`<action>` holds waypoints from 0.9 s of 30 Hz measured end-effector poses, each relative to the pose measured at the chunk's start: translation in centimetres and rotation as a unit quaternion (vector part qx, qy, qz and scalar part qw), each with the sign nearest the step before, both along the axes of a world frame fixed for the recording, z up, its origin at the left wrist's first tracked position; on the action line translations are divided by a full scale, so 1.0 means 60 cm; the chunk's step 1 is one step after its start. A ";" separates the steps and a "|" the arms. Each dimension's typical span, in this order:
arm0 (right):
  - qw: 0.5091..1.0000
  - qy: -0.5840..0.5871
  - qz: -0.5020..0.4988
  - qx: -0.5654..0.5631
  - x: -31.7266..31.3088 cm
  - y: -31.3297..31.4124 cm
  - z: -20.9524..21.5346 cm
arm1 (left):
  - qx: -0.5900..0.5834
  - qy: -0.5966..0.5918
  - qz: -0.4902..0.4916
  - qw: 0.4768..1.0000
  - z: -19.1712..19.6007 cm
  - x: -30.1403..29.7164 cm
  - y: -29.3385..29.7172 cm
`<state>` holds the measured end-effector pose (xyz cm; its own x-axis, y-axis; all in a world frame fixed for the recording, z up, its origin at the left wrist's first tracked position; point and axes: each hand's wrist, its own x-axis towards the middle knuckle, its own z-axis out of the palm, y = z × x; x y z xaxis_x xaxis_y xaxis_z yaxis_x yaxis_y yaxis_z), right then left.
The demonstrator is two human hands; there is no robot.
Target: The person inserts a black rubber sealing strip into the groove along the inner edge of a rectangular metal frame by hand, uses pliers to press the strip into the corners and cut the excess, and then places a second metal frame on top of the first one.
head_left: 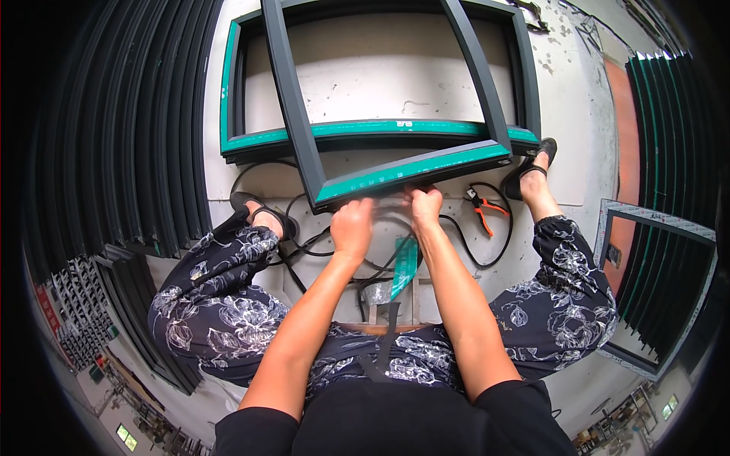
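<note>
A dark grey window frame [293,99] with green protective film on its lower bar [414,169] is tilted up in front of me. My left hand [352,226] and my right hand [424,205] both press at the underside of that lower bar, fingers curled on a black rubber sealing strip [395,199] that runs along it. The strip's loose length [464,251] loops over the floor between my feet. I sit with my knees apart, in flower-patterned trousers.
A second frame [380,133] with green film lies flat behind the tilted one. Red-handled pliers [483,209] lie on the floor by my right foot. Stacked dark frames [129,129] stand at the left and at the right [669,190]. A silver-edged frame [654,224] leans at right.
</note>
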<state>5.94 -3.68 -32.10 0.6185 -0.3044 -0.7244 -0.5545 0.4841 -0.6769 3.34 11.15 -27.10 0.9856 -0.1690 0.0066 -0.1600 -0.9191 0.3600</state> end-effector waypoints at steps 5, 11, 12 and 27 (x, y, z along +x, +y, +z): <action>0.997 -0.055 0.015 0.053 -0.019 0.011 0.013 | 0.029 -0.006 0.012 0.999 -0.011 -0.002 0.003; 0.986 -0.056 -0.095 0.123 -0.027 0.016 0.005 | 0.016 -0.003 0.013 1.000 -0.008 0.002 -0.002; 0.986 -0.056 -0.096 0.123 -0.027 0.016 -0.001 | 0.023 -0.003 0.013 1.000 -0.009 0.002 -0.003; 0.996 -0.080 -0.036 0.028 -0.022 0.033 0.008 | 0.030 0.006 0.010 0.999 -0.011 0.000 -0.006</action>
